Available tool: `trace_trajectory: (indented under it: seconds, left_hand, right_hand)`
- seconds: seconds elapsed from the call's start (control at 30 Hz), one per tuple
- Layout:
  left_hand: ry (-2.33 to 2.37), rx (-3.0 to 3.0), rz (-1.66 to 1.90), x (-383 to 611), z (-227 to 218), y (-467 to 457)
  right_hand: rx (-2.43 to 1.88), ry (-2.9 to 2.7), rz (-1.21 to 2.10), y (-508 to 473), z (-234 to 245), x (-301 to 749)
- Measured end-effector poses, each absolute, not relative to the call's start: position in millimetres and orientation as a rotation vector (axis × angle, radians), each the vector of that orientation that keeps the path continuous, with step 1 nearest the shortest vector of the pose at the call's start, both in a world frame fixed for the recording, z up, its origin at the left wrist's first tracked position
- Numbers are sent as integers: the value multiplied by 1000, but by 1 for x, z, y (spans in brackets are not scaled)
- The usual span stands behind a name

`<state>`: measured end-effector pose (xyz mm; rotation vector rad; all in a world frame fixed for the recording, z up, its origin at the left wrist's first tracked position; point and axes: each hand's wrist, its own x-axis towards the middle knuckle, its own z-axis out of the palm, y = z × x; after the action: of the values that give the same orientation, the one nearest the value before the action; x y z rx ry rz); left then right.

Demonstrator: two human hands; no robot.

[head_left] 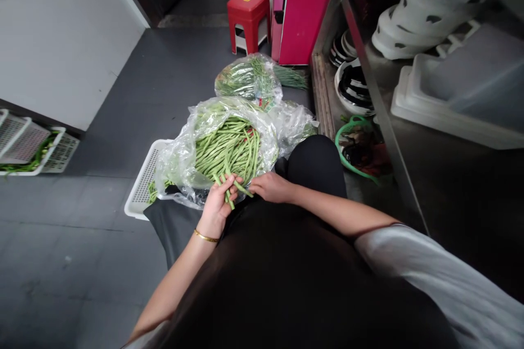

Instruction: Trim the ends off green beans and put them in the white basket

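Note:
My left hand [218, 203], with a gold bracelet at the wrist, is closed around a few long green beans [242, 188]. Their ends stick out past the fingers and thumb. At the tip of one of these beans, my right hand [273, 187] is closed in a pinch; its fingertips are partly hidden. Just beyond both hands, an open clear plastic bag [176, 161] holds a heap of long green beans [223, 144]. Partly under the bag's left side sits a white perforated basket [137, 191], with some beans showing in it.
Behind the bag lie another plastic bag of greens [237, 79] and a bundle of thin green stalks [290, 77]. A red stool [249, 8] stands farther back. White baskets [61, 152] are at left. Metal shelving [379, 92] on the right holds tubs, with a green basket [341, 155] below.

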<state>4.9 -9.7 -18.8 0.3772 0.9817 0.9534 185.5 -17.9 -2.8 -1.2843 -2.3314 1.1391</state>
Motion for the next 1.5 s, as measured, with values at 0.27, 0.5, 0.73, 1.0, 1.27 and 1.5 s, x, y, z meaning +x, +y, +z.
trace_trajectory:
  seconds: [0.27,0.5,0.73,1.0,1.27,1.5]
  left_hand:
    - [916,306,1011,-3,-22,-9]
    - [902,430,1127,4,-20,-10]
    - [905,475,1057,-2,-24,-17]
    - [925,647,725,-2,-18,-23]
    - [1183,530,871,-2,-31,-11]
    - [1007,463,773,1,-25,-12]
  right_hand:
    - [-1279,-2176,1265,-13,-7,182]
    - [-1392,-1326,1736,3,-29,175]
    - [-1150,-978,1933,19,-26,208]
    - [-1125,-1223,1736,54,-9,184]
    - [-904,-1987,1109,-11,23,174]
    - [-1210,-1255,1774,2,-9,167]
